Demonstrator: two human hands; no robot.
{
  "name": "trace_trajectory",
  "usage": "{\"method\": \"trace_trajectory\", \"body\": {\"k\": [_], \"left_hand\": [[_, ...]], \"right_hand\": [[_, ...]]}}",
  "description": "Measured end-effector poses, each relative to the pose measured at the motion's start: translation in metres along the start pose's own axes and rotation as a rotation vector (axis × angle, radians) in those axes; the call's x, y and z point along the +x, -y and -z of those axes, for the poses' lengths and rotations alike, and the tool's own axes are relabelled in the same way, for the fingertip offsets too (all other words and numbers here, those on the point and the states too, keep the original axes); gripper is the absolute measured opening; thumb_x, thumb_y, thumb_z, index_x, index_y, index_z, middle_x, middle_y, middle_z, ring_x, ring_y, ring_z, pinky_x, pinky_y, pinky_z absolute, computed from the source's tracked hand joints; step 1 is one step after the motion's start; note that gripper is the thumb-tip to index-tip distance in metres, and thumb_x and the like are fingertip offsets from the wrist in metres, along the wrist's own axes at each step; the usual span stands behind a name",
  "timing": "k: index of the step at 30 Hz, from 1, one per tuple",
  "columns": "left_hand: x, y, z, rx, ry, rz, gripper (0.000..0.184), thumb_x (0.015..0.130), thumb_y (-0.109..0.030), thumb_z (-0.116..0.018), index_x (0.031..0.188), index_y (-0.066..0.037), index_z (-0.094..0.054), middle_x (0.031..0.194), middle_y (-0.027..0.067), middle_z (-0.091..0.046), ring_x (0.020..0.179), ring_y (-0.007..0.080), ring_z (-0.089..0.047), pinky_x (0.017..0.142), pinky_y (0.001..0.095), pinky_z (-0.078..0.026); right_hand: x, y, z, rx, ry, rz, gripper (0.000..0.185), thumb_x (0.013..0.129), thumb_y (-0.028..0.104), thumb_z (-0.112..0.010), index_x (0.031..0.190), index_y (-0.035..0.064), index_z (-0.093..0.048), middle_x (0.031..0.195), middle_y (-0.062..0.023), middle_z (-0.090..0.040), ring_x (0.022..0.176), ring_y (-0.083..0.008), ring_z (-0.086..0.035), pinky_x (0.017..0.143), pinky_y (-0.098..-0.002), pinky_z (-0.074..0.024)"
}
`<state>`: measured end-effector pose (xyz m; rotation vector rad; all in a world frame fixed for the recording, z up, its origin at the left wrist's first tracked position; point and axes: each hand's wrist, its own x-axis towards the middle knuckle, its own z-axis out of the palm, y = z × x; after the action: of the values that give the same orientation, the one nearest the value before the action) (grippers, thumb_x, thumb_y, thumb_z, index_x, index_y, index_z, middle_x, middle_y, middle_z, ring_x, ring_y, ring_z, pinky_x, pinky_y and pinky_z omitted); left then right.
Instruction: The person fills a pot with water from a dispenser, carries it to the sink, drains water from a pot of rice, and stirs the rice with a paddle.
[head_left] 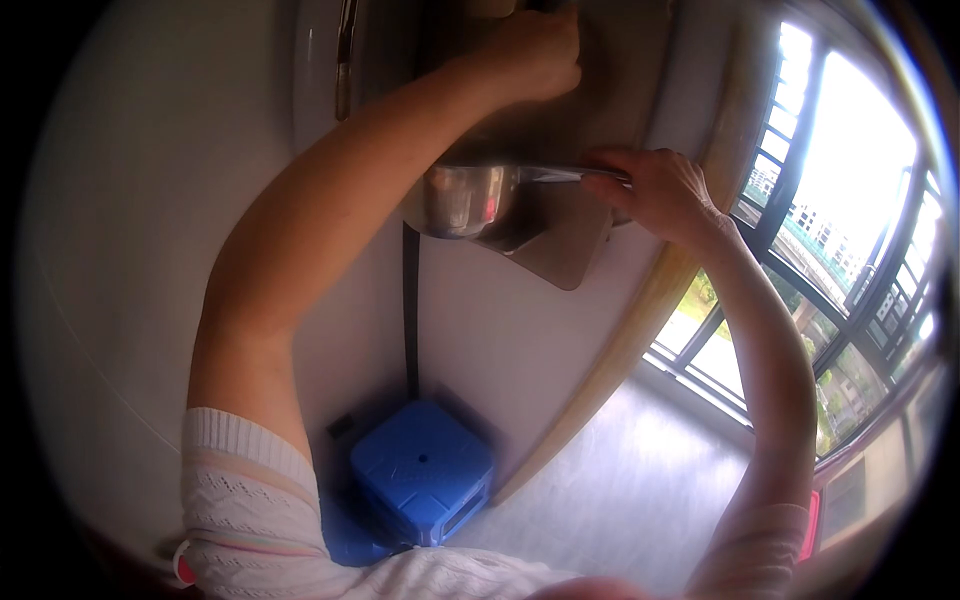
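Note:
My right hand is closed around the thin handle of a small steel dipper. Its round, shiny cup points left and sits below my left forearm. At the top, my left hand is curled up, and whatever its fingers hold is cut off or in shadow. Behind the dipper is a brownish flat surface with a rounded corner. The inside of the cup is not visible from here.
Below stands a blue plastic stool near a pale wall. A curved wooden edge runs down the middle right. Beyond it is a dark-framed window. A slim shiny vertical bar is at the upper left.

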<state>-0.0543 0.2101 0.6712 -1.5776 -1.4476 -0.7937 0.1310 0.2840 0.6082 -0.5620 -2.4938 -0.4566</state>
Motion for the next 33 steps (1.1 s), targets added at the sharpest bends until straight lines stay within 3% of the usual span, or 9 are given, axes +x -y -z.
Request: {"method": "trace_trajectory", "body": {"k": [7,10,33], "left_hand": [[0.016,0.002,-0.015,-0.036,-0.076,0.077,0.054,0.073,-0.004,-0.049,0.120,0.018,-0.037,0.081,0.0326,-0.060,0.080,0.0442,-0.062,0.072,0.0489,-0.050],[0.019,-0.002,-0.012,-0.033,0.003,0.161,0.055,0.073,-0.004,-0.047,0.123,0.017,-0.036,0.083,0.0333,-0.060,0.081,0.0444,-0.062,0.072,0.0493,-0.050],[0.019,-0.005,-0.013,-0.069,-0.015,0.212,0.056,0.076,-0.004,-0.047,0.127,0.015,-0.032,0.087,0.0347,-0.060,0.084,0.0445,-0.062,0.073,0.0472,-0.051]], "right_hand": [[0.000,0.001,0.002,-0.002,0.011,-0.008,0.037,0.087,0.051,-0.053,0.110,0.0235,-0.064,0.078,-0.0048,-0.068,0.078,-0.0254,-0.065,0.073,-0.0393,-0.0494],[-0.001,0.003,0.003,0.000,0.002,-0.008,0.038,0.086,0.051,-0.054,0.110,0.0236,-0.064,0.078,-0.0048,-0.068,0.078,-0.0252,-0.065,0.073,-0.0390,-0.0495],[-0.001,0.002,0.003,0.004,0.009,-0.019,0.040,0.086,0.051,-0.054,0.112,0.0231,-0.063,0.082,-0.0046,-0.069,0.083,-0.0255,-0.065,0.077,-0.0393,-0.0490]]}}
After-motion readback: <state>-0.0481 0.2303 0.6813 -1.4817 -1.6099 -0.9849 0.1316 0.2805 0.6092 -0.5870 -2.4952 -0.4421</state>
